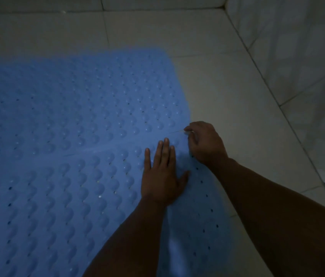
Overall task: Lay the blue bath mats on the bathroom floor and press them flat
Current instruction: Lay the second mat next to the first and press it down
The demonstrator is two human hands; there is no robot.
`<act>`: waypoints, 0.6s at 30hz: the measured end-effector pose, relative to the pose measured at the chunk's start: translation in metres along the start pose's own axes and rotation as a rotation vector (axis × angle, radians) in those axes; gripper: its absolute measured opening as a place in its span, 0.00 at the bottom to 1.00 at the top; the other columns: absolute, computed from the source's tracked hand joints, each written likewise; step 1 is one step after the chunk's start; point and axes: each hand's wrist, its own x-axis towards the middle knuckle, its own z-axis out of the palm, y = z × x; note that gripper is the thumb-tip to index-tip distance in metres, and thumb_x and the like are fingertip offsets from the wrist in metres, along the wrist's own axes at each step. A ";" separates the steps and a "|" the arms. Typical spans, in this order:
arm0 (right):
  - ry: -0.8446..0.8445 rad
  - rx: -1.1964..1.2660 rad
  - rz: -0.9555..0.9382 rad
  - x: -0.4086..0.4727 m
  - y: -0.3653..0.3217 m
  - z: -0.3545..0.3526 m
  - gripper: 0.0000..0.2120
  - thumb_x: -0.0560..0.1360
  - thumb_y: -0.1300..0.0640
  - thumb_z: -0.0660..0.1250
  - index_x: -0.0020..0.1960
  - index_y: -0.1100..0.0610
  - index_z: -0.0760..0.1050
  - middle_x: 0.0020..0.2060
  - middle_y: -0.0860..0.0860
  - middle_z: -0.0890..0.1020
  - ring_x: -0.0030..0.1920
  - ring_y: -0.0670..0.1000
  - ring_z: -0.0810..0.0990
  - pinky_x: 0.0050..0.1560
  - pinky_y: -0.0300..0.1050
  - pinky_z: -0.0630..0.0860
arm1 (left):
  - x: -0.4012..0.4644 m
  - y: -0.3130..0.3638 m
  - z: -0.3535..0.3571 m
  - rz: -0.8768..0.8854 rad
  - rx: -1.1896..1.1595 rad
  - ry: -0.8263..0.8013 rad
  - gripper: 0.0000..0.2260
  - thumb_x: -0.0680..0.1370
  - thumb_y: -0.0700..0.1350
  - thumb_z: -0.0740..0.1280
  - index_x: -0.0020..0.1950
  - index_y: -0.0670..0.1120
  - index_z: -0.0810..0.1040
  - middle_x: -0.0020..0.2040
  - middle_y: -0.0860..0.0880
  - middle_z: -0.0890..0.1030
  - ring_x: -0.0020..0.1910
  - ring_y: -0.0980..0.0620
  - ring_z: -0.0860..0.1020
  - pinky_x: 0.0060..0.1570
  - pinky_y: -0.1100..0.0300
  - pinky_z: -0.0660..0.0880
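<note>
Two blue bath mats [68,136] lie on the floor [227,86] under my hands, left hand [162,176] pressing flat-fingered while right hand [205,142] pinches the seam edge, which I fear may lift or ripple if tugged.

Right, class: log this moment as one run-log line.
step: pressing mats flat | left hand: flat on near mat | right hand: pinching edge at seam with far mat | floor: tiled
</note>
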 end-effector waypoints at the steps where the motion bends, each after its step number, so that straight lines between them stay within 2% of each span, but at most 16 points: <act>1: 0.009 0.005 -0.013 0.000 0.004 0.003 0.18 0.76 0.50 0.56 0.55 0.56 0.81 0.55 0.54 0.82 0.60 0.60 0.78 0.60 0.58 0.76 | 0.000 0.001 0.001 -0.002 -0.003 0.009 0.40 0.82 0.68 0.49 0.84 0.41 0.54 0.85 0.41 0.48 0.84 0.44 0.44 0.79 0.35 0.46; 5: 0.057 -0.033 -0.076 -0.005 0.022 0.013 0.15 0.78 0.55 0.58 0.54 0.58 0.81 0.54 0.55 0.82 0.58 0.61 0.79 0.55 0.59 0.78 | -0.001 0.005 0.002 -0.001 -0.019 0.049 0.39 0.82 0.67 0.51 0.83 0.40 0.56 0.84 0.39 0.51 0.84 0.43 0.47 0.80 0.36 0.46; 8: 0.073 -0.063 -0.082 -0.009 0.025 0.011 0.15 0.78 0.54 0.58 0.54 0.58 0.82 0.54 0.55 0.82 0.58 0.61 0.79 0.55 0.58 0.78 | 0.003 0.006 0.001 -0.020 -0.047 0.013 0.37 0.82 0.65 0.51 0.83 0.40 0.58 0.84 0.41 0.52 0.84 0.45 0.47 0.80 0.37 0.45; 13: -0.037 -0.067 -0.003 -0.017 0.010 -0.009 0.16 0.77 0.52 0.58 0.57 0.54 0.81 0.57 0.53 0.81 0.62 0.57 0.77 0.60 0.56 0.75 | 0.018 0.007 -0.028 -0.067 -0.149 -0.188 0.38 0.79 0.64 0.50 0.83 0.42 0.55 0.85 0.43 0.49 0.84 0.46 0.47 0.80 0.38 0.42; 14: -0.076 -0.086 -0.003 -0.019 0.006 -0.013 0.16 0.78 0.52 0.59 0.59 0.54 0.80 0.58 0.52 0.80 0.63 0.56 0.76 0.61 0.56 0.75 | 0.026 0.007 -0.039 -0.084 -0.180 -0.227 0.36 0.80 0.63 0.52 0.83 0.42 0.57 0.85 0.43 0.52 0.84 0.45 0.50 0.80 0.39 0.45; 16: -0.148 -0.131 -0.022 -0.025 -0.001 -0.017 0.16 0.80 0.51 0.60 0.64 0.53 0.78 0.62 0.53 0.79 0.67 0.56 0.74 0.64 0.56 0.74 | 0.040 0.005 -0.063 -0.121 -0.248 -0.245 0.31 0.82 0.61 0.56 0.79 0.43 0.64 0.81 0.43 0.63 0.80 0.43 0.61 0.77 0.41 0.58; 18: -0.252 -0.161 -0.042 -0.038 -0.011 -0.013 0.20 0.83 0.50 0.59 0.73 0.54 0.72 0.74 0.54 0.72 0.76 0.56 0.67 0.74 0.56 0.67 | 0.036 0.001 -0.076 -0.136 -0.259 -0.139 0.27 0.83 0.59 0.57 0.76 0.43 0.68 0.75 0.43 0.71 0.76 0.41 0.67 0.71 0.44 0.66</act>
